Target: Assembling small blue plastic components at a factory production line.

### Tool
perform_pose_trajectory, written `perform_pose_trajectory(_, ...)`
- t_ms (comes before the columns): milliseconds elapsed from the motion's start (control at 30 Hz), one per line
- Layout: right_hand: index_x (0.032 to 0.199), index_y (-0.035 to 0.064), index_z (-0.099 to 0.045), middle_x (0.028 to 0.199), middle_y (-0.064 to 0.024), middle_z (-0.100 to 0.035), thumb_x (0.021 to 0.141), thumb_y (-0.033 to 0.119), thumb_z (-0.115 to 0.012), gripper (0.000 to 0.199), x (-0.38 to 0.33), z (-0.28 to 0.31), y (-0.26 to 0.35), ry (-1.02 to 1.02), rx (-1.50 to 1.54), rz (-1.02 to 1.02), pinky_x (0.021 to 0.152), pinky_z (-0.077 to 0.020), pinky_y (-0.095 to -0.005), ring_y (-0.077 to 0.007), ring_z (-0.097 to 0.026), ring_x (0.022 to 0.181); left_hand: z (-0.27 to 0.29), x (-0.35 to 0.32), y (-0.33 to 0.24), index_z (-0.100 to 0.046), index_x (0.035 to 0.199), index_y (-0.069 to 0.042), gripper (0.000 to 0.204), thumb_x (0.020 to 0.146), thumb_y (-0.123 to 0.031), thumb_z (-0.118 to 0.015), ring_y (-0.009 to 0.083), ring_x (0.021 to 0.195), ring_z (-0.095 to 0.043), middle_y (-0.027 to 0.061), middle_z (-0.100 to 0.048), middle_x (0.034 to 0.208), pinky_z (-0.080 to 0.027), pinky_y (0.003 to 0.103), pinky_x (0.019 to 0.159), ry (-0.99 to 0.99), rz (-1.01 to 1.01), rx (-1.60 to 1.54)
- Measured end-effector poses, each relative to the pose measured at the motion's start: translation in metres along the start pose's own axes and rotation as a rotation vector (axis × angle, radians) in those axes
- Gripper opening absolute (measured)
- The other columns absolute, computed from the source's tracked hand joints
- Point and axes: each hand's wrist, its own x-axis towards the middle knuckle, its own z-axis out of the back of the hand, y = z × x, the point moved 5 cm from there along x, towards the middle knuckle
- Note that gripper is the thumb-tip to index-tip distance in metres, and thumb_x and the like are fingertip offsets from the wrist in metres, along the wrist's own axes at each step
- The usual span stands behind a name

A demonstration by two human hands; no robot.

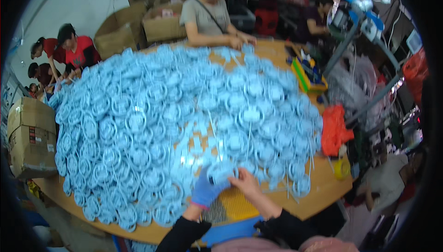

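Your left hand, in a blue glove, and your bare right hand meet at the near edge of the table, and together they grip one light blue round plastic part; the gloved fingers are curled under and around its left side, while the bare fingers pinch its right side. The part sits just at the front of a huge heap of blue parts of the same kind, which covers nearly the whole tabletop and has thin white stalks sticking out of it. Just below your hands lies a yellow mat, partly hidden by your wrists, and your dark sleeves come in from the lower edge. To the right of the heap, an orange bag rests on the wood, and a yellow roll of tape lies near it. Across the table a person in a grey shirt leans over the far side of the heap, with cardboard boxes behind. Another cardboard box stands on the left.
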Motion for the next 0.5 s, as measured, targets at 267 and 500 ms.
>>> perform_pose_trajectory(267,0.115,0.0081,-0.050,0.113,-0.0099,-0.060,0.091,0.015,-0.061,0.027,0.063,0.107,0.033,-0.232,0.564,0.132,0.081,-0.0521,-0.0395,-0.0225,-0.061,0.099,0.001,0.125,-0.054,-0.028,0.147,-0.006,0.091,0.075,-0.025,-0.080,0.0243,0.105,-0.058,0.0146,-0.060,0.113,-0.047,0.035,0.090,0.031,-0.472,0.461)
perform_pose_trajectory(500,0.127,0.0019,-0.051,0.108,-0.0082,-0.063,0.092,0.018,-0.063,0.041,0.037,0.088,-0.001,-0.030,0.184,-0.121,0.085,-0.0507,-0.0355,-0.0186,-0.062,0.096,0.001,0.279,-0.068,-0.039,0.141,-0.011,0.076,0.077,-0.031,-0.074,0.0384,0.128,-0.041,0.0200,-0.041,0.141,-0.035,0.043,0.106,-0.012,-0.352,1.170)
